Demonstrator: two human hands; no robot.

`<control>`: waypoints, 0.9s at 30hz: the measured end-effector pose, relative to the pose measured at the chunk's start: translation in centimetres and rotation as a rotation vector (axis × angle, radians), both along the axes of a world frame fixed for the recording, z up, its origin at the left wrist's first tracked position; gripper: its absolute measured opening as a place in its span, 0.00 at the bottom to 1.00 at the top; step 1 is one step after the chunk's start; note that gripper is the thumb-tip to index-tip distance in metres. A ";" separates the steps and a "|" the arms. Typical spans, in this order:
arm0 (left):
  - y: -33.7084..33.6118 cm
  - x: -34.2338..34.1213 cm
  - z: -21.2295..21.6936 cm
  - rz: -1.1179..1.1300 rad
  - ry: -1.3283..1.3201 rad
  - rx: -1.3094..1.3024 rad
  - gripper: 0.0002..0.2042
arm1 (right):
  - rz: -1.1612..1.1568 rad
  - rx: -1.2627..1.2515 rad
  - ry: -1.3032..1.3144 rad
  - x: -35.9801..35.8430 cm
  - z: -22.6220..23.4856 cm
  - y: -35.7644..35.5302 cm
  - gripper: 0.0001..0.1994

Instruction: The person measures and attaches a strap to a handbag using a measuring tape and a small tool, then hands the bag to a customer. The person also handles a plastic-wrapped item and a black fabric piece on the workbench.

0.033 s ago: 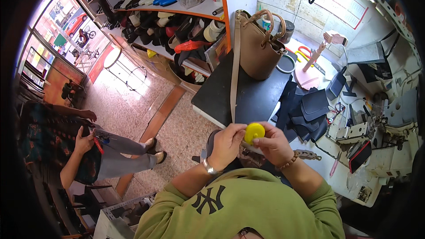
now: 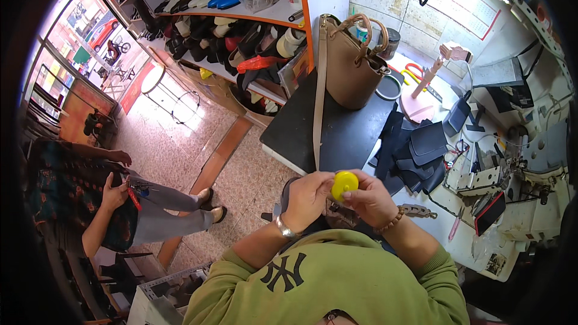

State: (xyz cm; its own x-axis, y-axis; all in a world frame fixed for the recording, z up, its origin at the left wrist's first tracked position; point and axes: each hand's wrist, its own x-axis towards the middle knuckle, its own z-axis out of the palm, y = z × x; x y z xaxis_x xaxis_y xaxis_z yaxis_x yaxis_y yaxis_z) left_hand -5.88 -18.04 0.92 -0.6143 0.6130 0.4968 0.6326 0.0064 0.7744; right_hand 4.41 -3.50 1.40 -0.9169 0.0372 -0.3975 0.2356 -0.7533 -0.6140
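Note:
In front of my chest, my right hand (image 2: 371,198) grips a round yellow disc (image 2: 345,185) with a small raised centre, its thumb lying across the lower edge. It resembles a pocket tape measure, but I cannot tell for sure. My left hand (image 2: 307,200) is closed in a pinch at the disc's left edge; what its fingertips hold, if anything, is too small to make out. Below the hands a brown braided strap (image 2: 416,210) shows to the right of my wrist. Beyond them a taupe handbag (image 2: 355,75) stands on a black-topped surface (image 2: 349,138), its long strap hanging toward me.
Black leather pieces (image 2: 424,147) lie on the right-hand workbench, near a sewing machine (image 2: 542,150), a pink stand (image 2: 418,105) and yellow-and-red-handled scissors (image 2: 414,72). Shelves full of shoes (image 2: 241,42) stand at the back. Another person (image 2: 90,198) stands at the left, holding something with red on it.
The yellow disc and my fingers have shifted very slightly down and left. Everything else looks the same.

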 end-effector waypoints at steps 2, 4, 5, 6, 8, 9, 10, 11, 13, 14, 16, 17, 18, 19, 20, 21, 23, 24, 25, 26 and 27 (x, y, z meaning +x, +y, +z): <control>-0.3 -0.7 0.5 0.003 0.192 -0.135 0.04 | 0.061 0.127 0.165 -0.1 0.4 -0.3 0.32; -0.1 -1.1 1.2 -0.042 0.341 -0.190 0.05 | 0.079 0.554 0.338 -0.5 0.8 -0.6 0.33; 0.1 -1.2 1.7 -0.091 0.370 -0.202 0.03 | 0.121 0.832 0.417 -0.7 1.1 -0.4 0.32; 0.3 -1.5 2.3 -0.134 0.394 -0.221 0.03 | 0.163 0.946 0.435 -0.9 1.3 -0.2 0.31; 0.7 -2.6 3.8 -0.221 0.450 -0.259 0.03 | 0.159 0.944 0.392 -1.4 1.4 -0.5 0.26; 0.9 -4.0 4.8 -0.202 0.452 -0.284 0.02 | 0.143 1.079 0.330 -1.7 1.3 -0.5 0.15; 0.9 -6.0 5.9 -0.065 0.571 -0.335 0.02 | 0.175 0.948 0.216 -1.9 1.1 -0.6 0.13; 1.5 -8.4 7.0 0.088 0.596 -0.238 0.03 | 0.178 0.832 0.173 -2.0 0.9 -0.8 0.10; 2.0 -13.4 8.9 0.316 0.294 -0.169 0.08 | 0.162 0.690 0.074 -1.7 0.4 -1.0 0.04; 2.5 -15.9 9.6 0.339 0.066 -0.046 0.11 | 0.137 0.568 0.018 -1.3 0.3 -0.8 0.05; 4.1 -19.8 9.4 0.326 0.082 -0.116 0.12 | 0.152 0.700 0.011 -1.2 0.1 0.0 0.09; 5.0 -21.4 8.8 0.292 0.136 -0.089 0.13 | 0.111 0.655 0.119 -1.2 0.1 0.3 0.09; 6.1 -22.7 7.8 0.175 0.057 -0.068 0.12 | 0.083 0.653 0.150 -1.1 0.1 0.7 0.09; 7.8 -23.9 6.7 0.087 -0.094 -0.095 0.11 | 0.059 0.657 0.202 -1.0 0.2 1.0 0.10; 9.5 -24.8 5.6 -0.005 -0.265 -0.123 0.10 | 0.033 0.735 0.155 -0.6 0.3 1.4 0.10; 11.0 -25.6 4.5 -0.038 -0.202 -0.113 0.09 | 0.005 0.819 0.127 0.0 0.4 1.8 0.10; 14.1 -26.5 2.5 -0.028 -0.236 -0.159 0.10 | -0.107 0.876 0.073 1.8 0.5 2.4 0.10; 15.7 -26.9 1.8 0.021 -0.147 -0.118 0.12 | -0.168 0.862 0.030 3.0 0.5 2.7 0.09; 17.4 -27.2 1.3 0.077 -0.080 -0.079 0.14 | -0.221 0.935 0.037 3.8 0.4 3.1 0.09; 18.8 -27.4 0.9 0.132 -0.001 -0.017 0.16 | -0.262 1.014 0.009 4.5 0.4 3.4 0.09; 19.9 -27.9 0.8 0.123 -0.115 -0.106 0.18 | -0.286 0.995 -0.108 4.5 0.3 3.7 0.08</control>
State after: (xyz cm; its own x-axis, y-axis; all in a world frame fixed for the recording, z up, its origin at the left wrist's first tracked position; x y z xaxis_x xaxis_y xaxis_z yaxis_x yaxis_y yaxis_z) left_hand -33.73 1.87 1.77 -0.7368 0.5750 0.3558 0.5297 0.1638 0.8322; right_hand 8.91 0.25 1.66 -0.7834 0.6037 -0.1477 0.2191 0.0458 -0.9746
